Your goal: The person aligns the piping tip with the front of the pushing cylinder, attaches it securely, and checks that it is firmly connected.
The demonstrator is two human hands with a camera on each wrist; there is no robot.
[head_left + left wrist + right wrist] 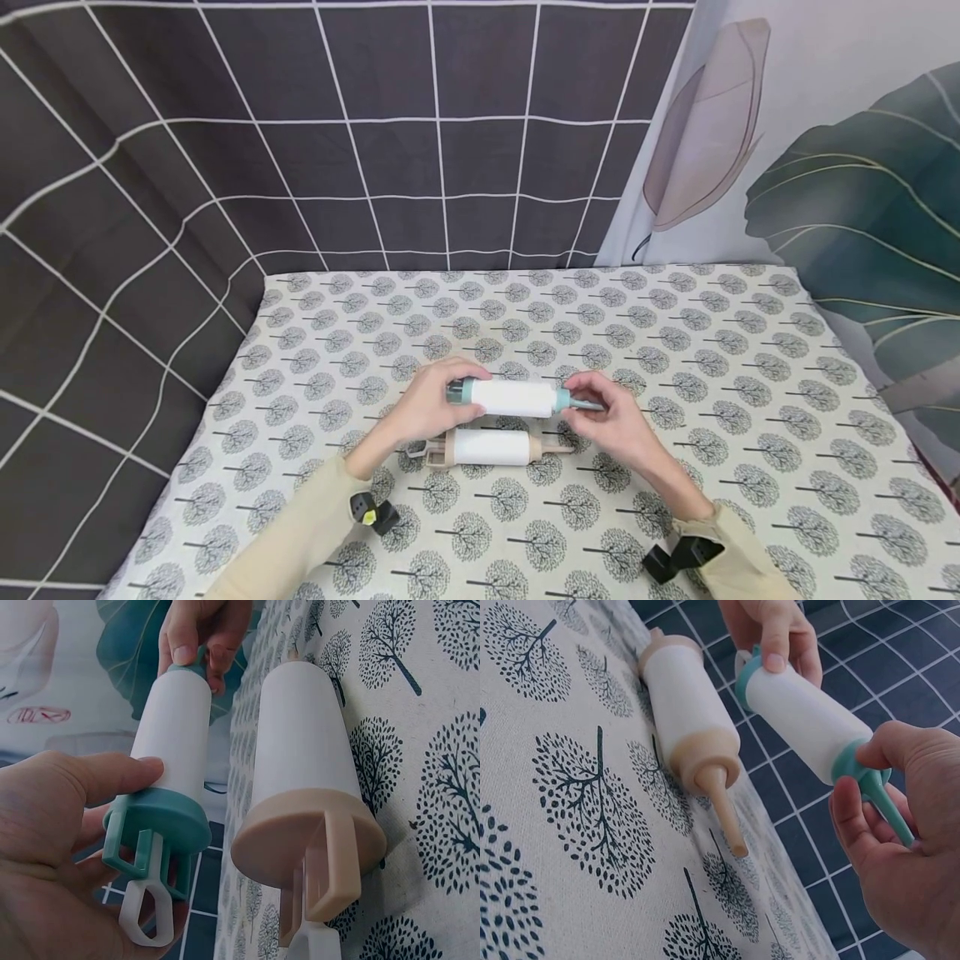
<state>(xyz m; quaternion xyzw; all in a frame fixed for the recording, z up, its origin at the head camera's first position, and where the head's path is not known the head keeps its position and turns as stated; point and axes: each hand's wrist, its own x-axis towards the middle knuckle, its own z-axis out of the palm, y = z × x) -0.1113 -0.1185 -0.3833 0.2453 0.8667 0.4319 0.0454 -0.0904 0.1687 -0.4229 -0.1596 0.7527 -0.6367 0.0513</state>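
A white syringe-like tube with teal ends (517, 398) is held level just above the table by both hands. My left hand (438, 398) grips its handle end, thumb on the white barrel beside the teal flange; a pale pull ring (147, 911) sticks out there. With thumb and fingers, my right hand (609, 412) pinches the teal collar (847, 759) at the other end, where a thin teal nozzle (887, 806) runs toward the palm. Nearer the body, a matching white tube with beige ends (491, 447) lies parallel on the cloth, its beige nozzle (724, 810) pointing right.
A tree-print cloth (480, 533) covers the table. Behind it and on the left hangs a dark curtain (375, 67) with white grid lines; a leaf-patterned curtain (862, 192) hangs on the right. Each wrist carries a small black device (372, 512).
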